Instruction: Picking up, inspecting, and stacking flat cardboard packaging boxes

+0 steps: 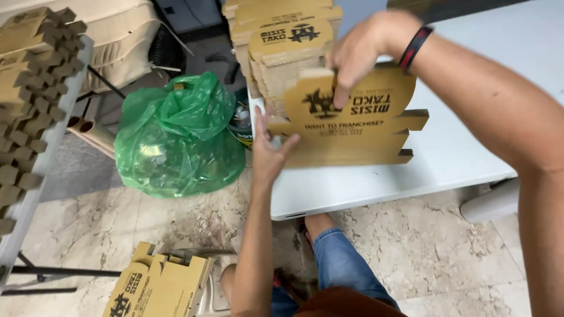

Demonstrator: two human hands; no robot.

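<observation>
A flat brown cardboard box blank with black printing and notched tabs is held upright over the corner of a white table. My right hand, a red and black band on its wrist, pinches the blank's rounded top flap. My left hand has its fingers spread and presses against the blank's lower left tab. Just behind stands a stack of the same cardboard blanks on the table.
A full green plastic bag sits on the marble floor left of the table. More folded brown cartons lie on the floor near my knees. A white rack at the left carries rows of stacked cardboard pieces.
</observation>
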